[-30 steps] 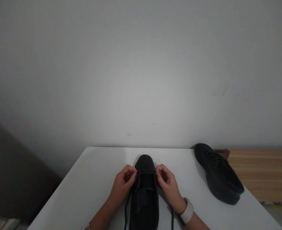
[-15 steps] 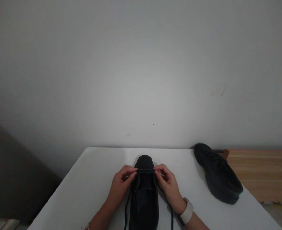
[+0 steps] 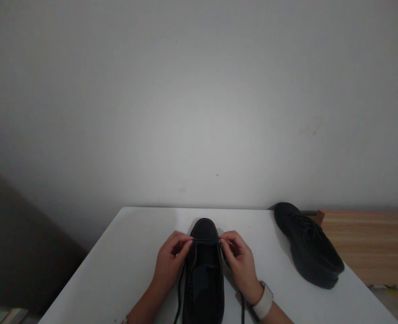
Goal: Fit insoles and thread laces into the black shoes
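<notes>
A black shoe [image 3: 204, 270] lies on the white table with its toe toward the wall and its opening toward me. Across its front runs a dark shoelace [image 3: 206, 240], whose two loose ends hang down either side of the shoe. My left hand [image 3: 172, 258] pinches the lace between thumb and fingertips at the shoe's left edge. On the opposite edge, my right hand [image 3: 237, 256] is closed in a similar pinch on the lace. The lace between them looks straight. A watch with a light band [image 3: 264, 303] is on my right wrist.
A second black shoe [image 3: 307, 247], laced, rests at the table's right edge. The white table [image 3: 124, 261] meets a pale wall [image 3: 199, 112]. Beyond its right side is a wood-patterned surface [image 3: 371, 247]. A dark area lies to the left.
My right hand has shifted slightly to the right, and my left hand slightly to the left. Both keep their pinch on the lace. The shoes have stayed in place.
</notes>
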Motion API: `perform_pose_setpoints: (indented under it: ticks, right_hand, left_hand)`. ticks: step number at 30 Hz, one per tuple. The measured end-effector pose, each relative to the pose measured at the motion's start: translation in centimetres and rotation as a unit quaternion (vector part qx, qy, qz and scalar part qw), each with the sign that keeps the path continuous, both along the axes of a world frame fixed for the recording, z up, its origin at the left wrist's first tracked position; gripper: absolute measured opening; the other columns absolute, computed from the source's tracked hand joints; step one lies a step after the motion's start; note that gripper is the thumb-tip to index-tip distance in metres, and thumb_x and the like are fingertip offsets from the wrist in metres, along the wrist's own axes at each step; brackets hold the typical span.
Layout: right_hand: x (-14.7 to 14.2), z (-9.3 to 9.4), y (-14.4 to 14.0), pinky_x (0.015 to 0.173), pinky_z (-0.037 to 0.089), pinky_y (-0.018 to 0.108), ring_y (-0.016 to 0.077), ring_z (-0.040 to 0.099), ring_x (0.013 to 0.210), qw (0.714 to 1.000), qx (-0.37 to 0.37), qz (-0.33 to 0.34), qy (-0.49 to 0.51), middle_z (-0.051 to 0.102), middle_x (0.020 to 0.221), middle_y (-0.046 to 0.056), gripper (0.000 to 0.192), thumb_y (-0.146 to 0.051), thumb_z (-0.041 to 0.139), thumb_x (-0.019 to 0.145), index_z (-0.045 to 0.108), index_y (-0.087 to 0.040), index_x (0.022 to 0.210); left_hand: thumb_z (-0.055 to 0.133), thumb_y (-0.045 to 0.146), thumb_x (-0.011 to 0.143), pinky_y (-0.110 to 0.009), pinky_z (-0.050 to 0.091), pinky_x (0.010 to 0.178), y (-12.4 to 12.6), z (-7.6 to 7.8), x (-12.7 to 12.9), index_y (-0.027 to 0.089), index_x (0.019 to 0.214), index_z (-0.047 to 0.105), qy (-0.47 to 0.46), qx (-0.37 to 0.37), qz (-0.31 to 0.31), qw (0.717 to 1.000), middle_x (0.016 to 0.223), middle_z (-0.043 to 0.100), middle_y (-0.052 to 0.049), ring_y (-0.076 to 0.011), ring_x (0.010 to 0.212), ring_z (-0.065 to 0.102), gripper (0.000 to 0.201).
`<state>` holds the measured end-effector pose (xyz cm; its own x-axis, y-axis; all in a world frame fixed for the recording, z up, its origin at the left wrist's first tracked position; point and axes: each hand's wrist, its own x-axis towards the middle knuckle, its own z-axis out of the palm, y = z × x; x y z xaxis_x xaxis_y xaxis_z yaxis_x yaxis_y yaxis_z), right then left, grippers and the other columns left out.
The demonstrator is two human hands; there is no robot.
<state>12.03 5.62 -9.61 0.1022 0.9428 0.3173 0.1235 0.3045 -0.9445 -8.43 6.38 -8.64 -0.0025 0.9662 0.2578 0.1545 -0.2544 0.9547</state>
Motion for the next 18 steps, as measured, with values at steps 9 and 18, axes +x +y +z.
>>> perform_pose_setpoints:
  ticks: [9,18]
  right_hand:
    - [0.18,-0.17,0.3,0.068,0.05,0.03,0.0199,0.059,0.076,1.0,-0.011,0.018,0.007,0.062,0.083,0.004,0.023,-0.043,0.064,0.09,0.064,-0.021,0.09]
    - [0.09,-0.17,0.04,0.067,0.045,0.029,0.0181,0.054,0.075,1.0,0.006,-0.01,0.004,0.056,0.081,0.001,0.021,-0.041,0.059,0.094,0.059,-0.022,0.088]
  left_hand:
    - [0.069,0.044,0.081,-0.031,0.054,0.074,0.38,-0.31,-0.18,0.019,0.084,0.075,-0.005,-0.012,-0.011,1.0,0.083,0.069,-0.005,-0.0221,0.081,0.068,0.025]
    - [0.067,0.041,0.084,-0.027,0.05,0.068,0.1,0.02,-0.09,0.019,0.077,0.072,0.011,0.0,0.011,1.0,0.078,0.065,-0.003,-0.0195,0.074,0.063,0.023]
